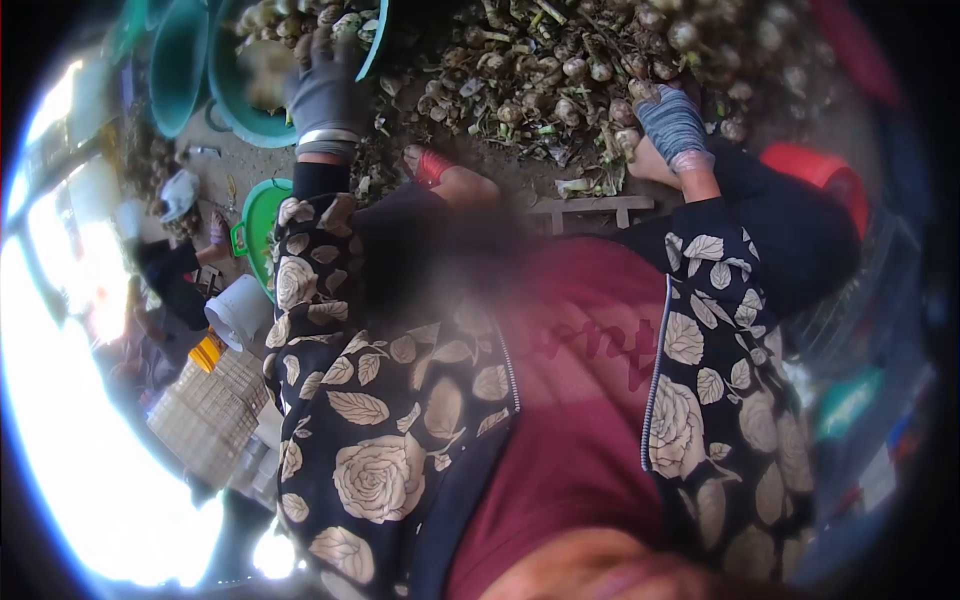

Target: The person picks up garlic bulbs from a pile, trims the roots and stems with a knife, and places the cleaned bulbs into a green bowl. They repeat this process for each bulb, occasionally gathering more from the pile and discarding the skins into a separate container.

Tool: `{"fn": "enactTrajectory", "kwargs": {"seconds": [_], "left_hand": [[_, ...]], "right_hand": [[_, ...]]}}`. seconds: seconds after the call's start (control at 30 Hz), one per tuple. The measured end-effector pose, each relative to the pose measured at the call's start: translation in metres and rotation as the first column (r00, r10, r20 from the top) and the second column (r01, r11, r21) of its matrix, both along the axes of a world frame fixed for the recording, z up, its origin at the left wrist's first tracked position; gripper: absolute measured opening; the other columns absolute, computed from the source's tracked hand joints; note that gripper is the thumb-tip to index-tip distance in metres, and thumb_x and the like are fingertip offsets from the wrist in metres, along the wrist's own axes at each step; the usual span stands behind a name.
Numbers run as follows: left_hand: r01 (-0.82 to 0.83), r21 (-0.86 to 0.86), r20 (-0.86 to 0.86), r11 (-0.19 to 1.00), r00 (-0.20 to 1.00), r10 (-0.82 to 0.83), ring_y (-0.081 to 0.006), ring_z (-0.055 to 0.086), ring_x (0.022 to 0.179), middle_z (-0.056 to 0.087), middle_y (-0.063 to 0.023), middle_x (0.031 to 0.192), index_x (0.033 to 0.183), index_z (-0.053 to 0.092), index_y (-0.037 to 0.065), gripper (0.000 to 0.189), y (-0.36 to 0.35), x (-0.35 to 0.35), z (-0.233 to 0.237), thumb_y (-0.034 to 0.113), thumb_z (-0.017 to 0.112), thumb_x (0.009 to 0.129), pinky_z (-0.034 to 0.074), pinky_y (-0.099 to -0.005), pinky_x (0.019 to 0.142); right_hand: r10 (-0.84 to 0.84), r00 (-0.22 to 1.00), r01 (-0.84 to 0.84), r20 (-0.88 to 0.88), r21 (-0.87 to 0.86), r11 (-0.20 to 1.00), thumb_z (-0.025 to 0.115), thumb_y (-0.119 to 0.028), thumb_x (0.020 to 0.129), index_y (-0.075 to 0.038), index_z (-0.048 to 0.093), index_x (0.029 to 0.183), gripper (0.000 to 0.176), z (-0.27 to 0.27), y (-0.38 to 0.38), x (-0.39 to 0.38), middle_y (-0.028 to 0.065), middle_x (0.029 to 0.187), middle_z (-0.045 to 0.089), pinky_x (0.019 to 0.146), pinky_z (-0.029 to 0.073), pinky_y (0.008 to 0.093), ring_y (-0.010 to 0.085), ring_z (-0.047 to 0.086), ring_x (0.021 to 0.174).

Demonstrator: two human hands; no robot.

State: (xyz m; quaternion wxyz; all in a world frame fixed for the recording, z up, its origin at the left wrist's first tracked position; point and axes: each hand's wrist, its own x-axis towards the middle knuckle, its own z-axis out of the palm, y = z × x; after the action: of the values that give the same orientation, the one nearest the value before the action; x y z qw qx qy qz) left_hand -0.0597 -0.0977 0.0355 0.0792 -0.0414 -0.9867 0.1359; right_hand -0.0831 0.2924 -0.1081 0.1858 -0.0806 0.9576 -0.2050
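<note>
In the head view, many round bulbs, which look like garlic, are heaped on the ground in front of the person. More of them are kept in a green tub at the left. The left hand, in a grey glove, is held over the tub. Its fingers seem to be stretched out and spread, and nothing is seen to be gripped by them. The right hand, also gloved, is placed at the near edge of the heap, with its fingers bent down beside some bulbs — whether one is gripped cannot be told.

Each bulb can be judged to be light and hard, and easily held in one hand. The thin skin may be rubbed off, and loose dirt could make it a bit slippery, but some grip should be added by the gloves. It is best held around its fat middle, with fingers and thumb. Long stalks are seen in the heap — if a bulb is lifted by its stalk, the stalk might be snapped. Bulbs could be bruised if dropped hard.
</note>
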Motion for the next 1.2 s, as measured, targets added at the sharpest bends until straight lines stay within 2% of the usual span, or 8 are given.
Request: {"fn": "enactTrajectory", "kwargs": {"seconds": [0.1, 0.3, 0.53, 0.63, 0.7, 0.77, 1.07, 1.2], "left_hand": [[0.004, 0.076, -0.029, 0.997, 1.000, -0.002, -0.0273, 0.050, 0.111, 0.054, -0.0056, 0.118, 0.111, 0.055, 0.020, 0.044, 0.019, -0.012, -0.016, 0.029, 0.067, 0.070, 0.033, -0.0468, 0.092], [0.132, 0.139, 0.480, 0.981, 0.858, -0.183, -0.0253, 0.058, 0.096, 0.062, -0.0092, 0.097, 0.102, 0.057, 0.010, 0.027, 0.158, -0.038, -0.171, 0.018, 0.053, 0.077, 0.036, -0.0429, 0.086], [-0.586, 0.364, 0.750, 0.724, 0.645, 0.146, -0.0315, 0.063, 0.088, 0.064, -0.0150, 0.099, 0.114, 0.045, 0.003, 0.049, 0.170, -0.041, -0.236, 0.028, 0.063, 0.075, 0.046, -0.0415, 0.077], [-0.578, 0.780, 0.578, 0.241, 0.812, 0.076, -0.0274, 0.063, 0.083, 0.064, -0.0135, 0.093, 0.109, 0.044, 0.000, 0.065, 0.149, -0.025, -0.212, 0.030, 0.076, 0.062, 0.049, -0.0358, 0.074], [-0.467, 0.807, 0.465, -0.362, 0.880, -0.101, -0.0133, 0.059, 0.083, 0.061, -0.0076, 0.096, 0.110, 0.045, 0.000, 0.055, 0.150, -0.011, -0.162, 0.012, 0.076, 0.067, 0.050, -0.0268, 0.073], [-0.526, 0.722, 0.445, -0.450, 0.851, -0.280, -0.0132, 0.059, 0.084, 0.060, -0.0071, 0.098, 0.108, 0.048, 0.001, 0.048, 0.141, 0.005, -0.108, 0.013, 0.075, 0.071, 0.050, -0.0271, 0.074], [-0.274, 0.895, 0.230, -0.351, 0.959, -0.164, -0.0124, 0.059, 0.080, 0.062, -0.0055, 0.091, 0.101, 0.054, 0.001, 0.039, 0.146, 0.061, -0.073, 0.016, 0.074, 0.072, 0.050, -0.0269, 0.071], [-0.280, 0.893, 0.265, -0.352, 0.960, -0.090, -0.0112, 0.059, 0.074, 0.064, -0.0050, 0.083, 0.098, 0.056, 0.000, 0.035, 0.162, 0.066, -0.036, 0.009, 0.073, 0.069, 0.050, -0.0253, 0.068]], "right_hand": [[-0.443, 0.763, 0.585, 0.471, -0.211, 0.783, 0.067, -0.031, 0.075, -0.001, 0.062, 0.094, 0.036, 0.071, -0.028, -0.002, 0.0113, 0.078, 0.065, 0.068, 0.048, 0.0334, 0.0228, 0.062, 0.072], [-0.446, 0.704, 0.705, 0.553, -0.469, 0.532, 0.073, -0.028, 0.073, 0.002, 0.061, 0.093, 0.038, 0.073, -0.046, -0.008, 0.0049, 0.076, 0.060, 0.065, 0.043, 0.0262, 0.0120, 0.053, 0.069], [-0.459, 0.668, 0.736, 0.585, -0.433, 0.520, 0.070, -0.024, 0.075, -0.001, 0.059, 0.076, 0.025, 0.051, -0.044, 0.004, 0.0026, 0.073, 0.055, 0.059, 0.040, 0.0250, 0.0109, 0.047, 0.064], [-0.271, 0.910, 0.409, 0.314, -0.577, 0.707, 0.066, -0.018, 0.076, -0.002, 0.054, 0.071, 0.021, 0.045, -0.041, 0.003, 0.0021, 0.067, 0.051, 0.058, 0.039, 0.0260, 0.0126, 0.046, 0.061], [-0.072, 0.950, 0.218, 0.303, -0.482, 0.849, 0.064, -0.016, 0.075, -0.003, 0.054, 0.076, 0.017, 0.048, -0.041, 0.007, 0.0081, 0.069, 0.055, 0.062, 0.045, 0.0331, 0.0214, 0.056, 0.069], [0.171, 0.984, -0.164, 0.043, -0.134, 0.977, 0.065, -0.018, 0.073, -0.003, 0.056, 0.082, 0.019, 0.083, -0.055, 0.008, 0.0116, 0.075, 0.058, 0.067, 0.047, 0.0368, 0.0262, 0.060, 0.077], [0.357, 0.931, -0.364, -0.074, -0.128, 0.923, 0.069, -0.012, 0.062, 0.000, 0.058, 0.108, 0.048, 0.113, -0.067, 0.026, 0.0173, 0.107, 0.059, 0.089, 0.044, 0.0370, 0.0309, 0.056, 0.102], [0.278, 0.790, -0.473, -0.547, -0.254, 0.844, 0.069, -0.015, 0.062, -0.002, 0.059, 0.093, 0.035, 0.077, -0.060, 0.030, 0.0154, 0.094, 0.060, 0.071, 0.049, 0.0391, 0.0311, 0.060, 0.082]]}}
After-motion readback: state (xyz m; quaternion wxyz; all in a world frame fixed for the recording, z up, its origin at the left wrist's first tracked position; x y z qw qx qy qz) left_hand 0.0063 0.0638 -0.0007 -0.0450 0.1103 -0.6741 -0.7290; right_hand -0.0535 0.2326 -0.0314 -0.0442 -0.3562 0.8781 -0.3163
